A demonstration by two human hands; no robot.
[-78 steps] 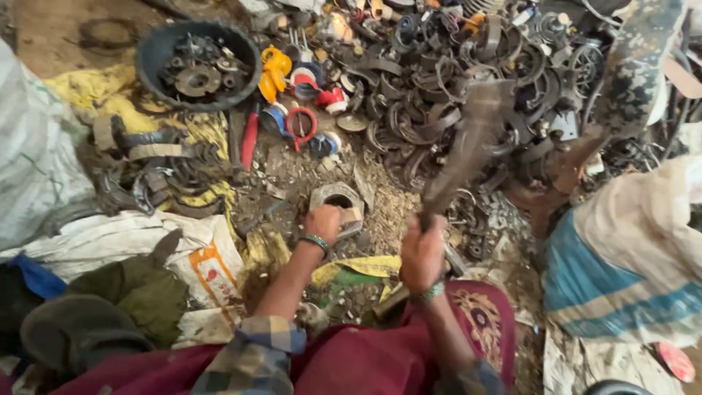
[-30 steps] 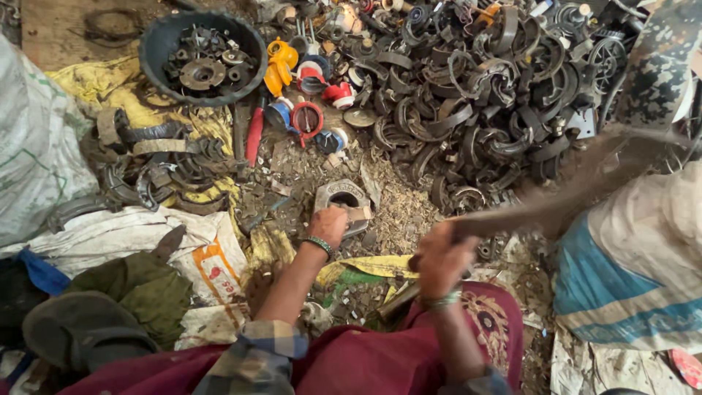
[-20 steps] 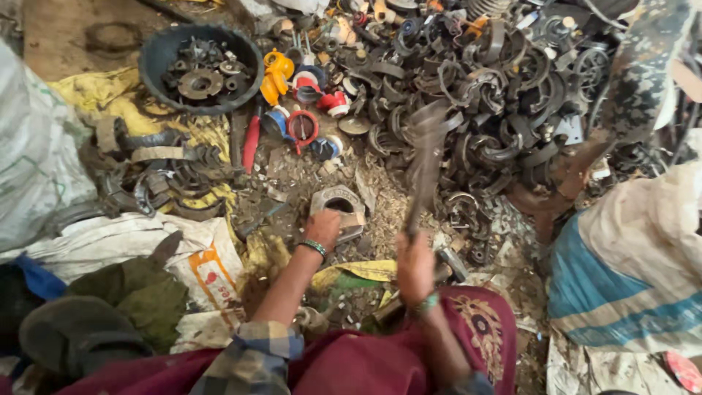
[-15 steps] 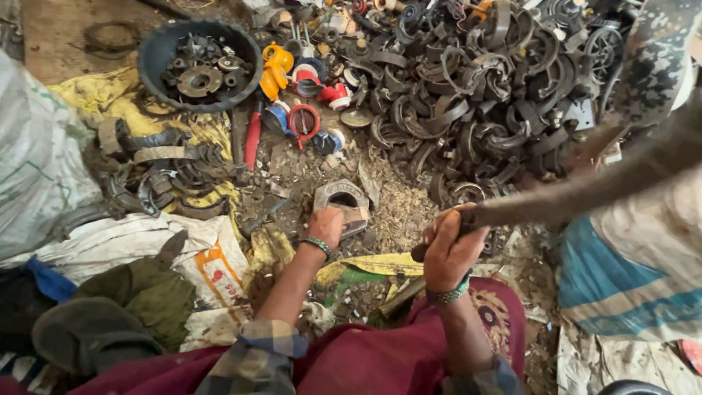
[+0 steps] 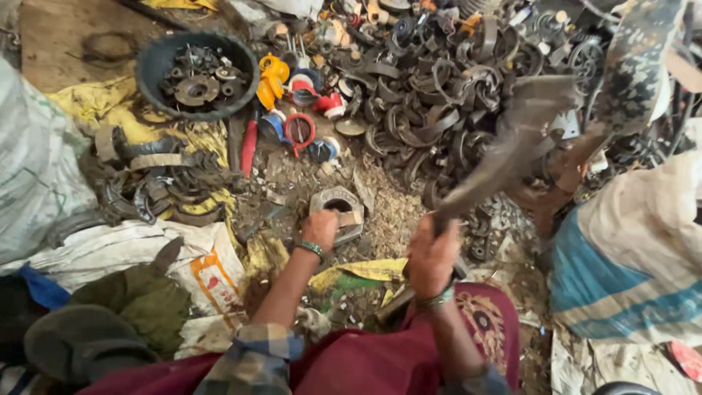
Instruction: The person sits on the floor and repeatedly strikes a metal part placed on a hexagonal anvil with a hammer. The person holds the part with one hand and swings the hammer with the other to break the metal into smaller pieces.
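At the centre of the frame our left hand (image 5: 319, 228) presses on a metal block (image 5: 338, 210) on the floor, steadying it. Our right hand (image 5: 431, 256) is closed around a hammer (image 5: 512, 150), raised blurred toward the upper right, above the scrap pile (image 5: 439, 95).

Dirt floor (image 5: 58, 44) (daylit) strewn with scrap heaps (image 5: 431, 95) and sacks (image 5: 36, 168).

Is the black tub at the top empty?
No, the black tub holds round metal parts, far from the left hand resting on a grey metal piece.
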